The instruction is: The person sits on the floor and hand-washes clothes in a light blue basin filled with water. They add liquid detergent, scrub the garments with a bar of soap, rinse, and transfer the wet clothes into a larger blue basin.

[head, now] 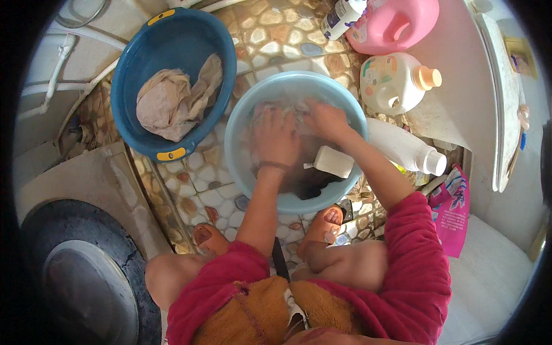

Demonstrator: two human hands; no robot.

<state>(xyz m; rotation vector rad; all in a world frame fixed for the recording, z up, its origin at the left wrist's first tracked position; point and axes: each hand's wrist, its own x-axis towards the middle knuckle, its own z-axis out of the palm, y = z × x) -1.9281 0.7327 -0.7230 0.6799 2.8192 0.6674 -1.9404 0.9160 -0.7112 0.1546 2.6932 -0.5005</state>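
A light blue plastic basin [230, 129] stands on the floor before me, holding wet cloth [297, 113] and darker fabric [317, 187] in the lower part. My left hand [276, 140] lies palm down on the cloth, its fingers stretched out and slightly blurred. At the basin's right side, my right hand [328, 120] has its fingers curled into the pale cloth, fingertips partly hidden. A cream rectangular block, like a bar of soap [333, 161], rests on the dark fabric below my right wrist. Beside it shows a small white tag [308, 165].
A dark blue basin [172, 43] with a bunched beige cloth [166, 103] stands at upper left. Along the right are a pink jug [392, 28], a cream detergent bottle [388, 82], a white bottle [396, 140] and a pink bag [453, 215]. A black round object [86, 215] sits lower left.
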